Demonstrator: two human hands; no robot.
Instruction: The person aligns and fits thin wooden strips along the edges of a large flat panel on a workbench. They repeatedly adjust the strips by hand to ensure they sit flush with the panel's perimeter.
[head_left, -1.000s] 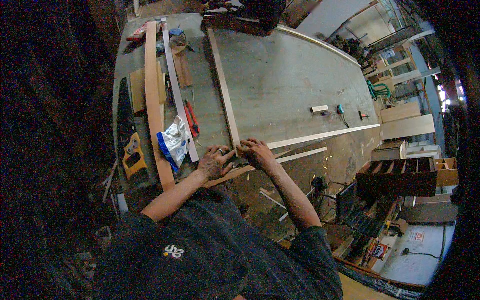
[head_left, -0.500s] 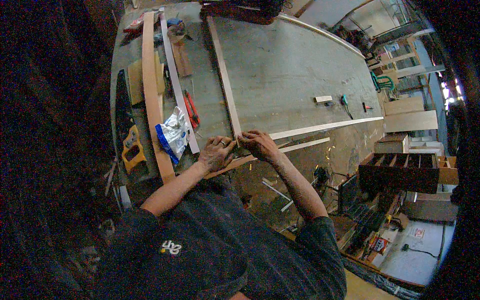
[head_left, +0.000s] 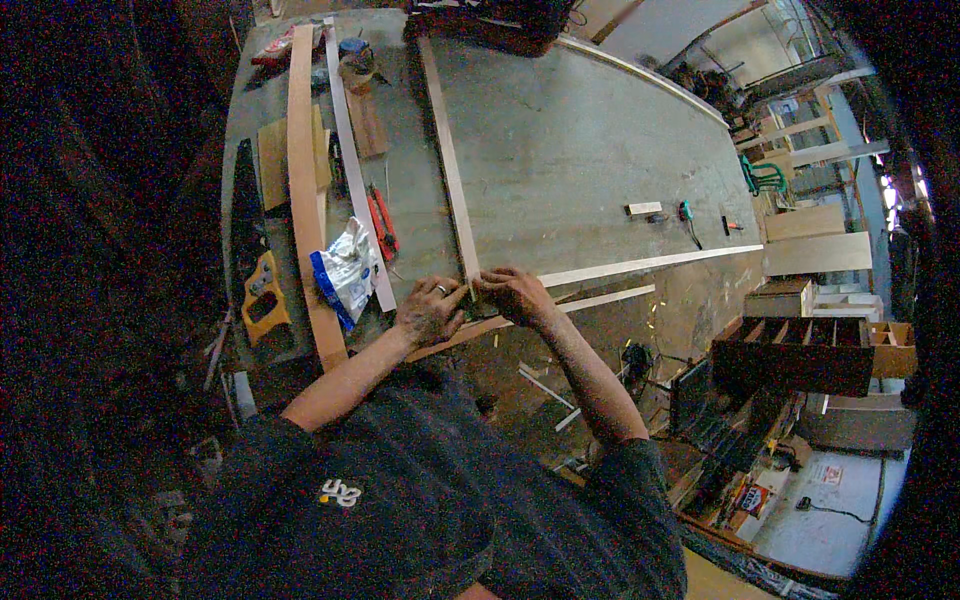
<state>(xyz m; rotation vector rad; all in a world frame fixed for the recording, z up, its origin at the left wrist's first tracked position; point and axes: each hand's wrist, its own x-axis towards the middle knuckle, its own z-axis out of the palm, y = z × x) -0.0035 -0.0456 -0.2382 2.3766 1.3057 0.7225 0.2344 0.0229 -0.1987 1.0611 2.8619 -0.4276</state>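
Note:
At the near edge of the workbench, both hands meet where two pale wooden strips form a corner. One strip point(head_left: 448, 160) runs away from me across the bench; the other strip point(head_left: 660, 261) extends right along the edge. My left hand point(head_left: 432, 314), a ring on one finger, is closed with its fingertips on the left side of the first strip's near end. From the other side my right hand point(head_left: 514, 297) grips the corner with bent fingers. The exact joint is partly covered by fingertips, and I cannot make out any small item between them.
Left on the workbench point(head_left: 580, 140) lie a long brown board point(head_left: 303, 180), a narrow white strip point(head_left: 348, 150), a blue-and-silver bag point(head_left: 347, 272), a red cutter point(head_left: 382, 222) and a yellow-handled saw point(head_left: 264, 298). A short wood block point(head_left: 643, 209) and green-handled tool point(head_left: 686, 212) lie right. A dark drawer-like box point(head_left: 792, 352) stands beyond.
Both hands stay at the corner, with only a slight shift of the fingers. The whole view has tilted a little; the things on the bench keep their places.

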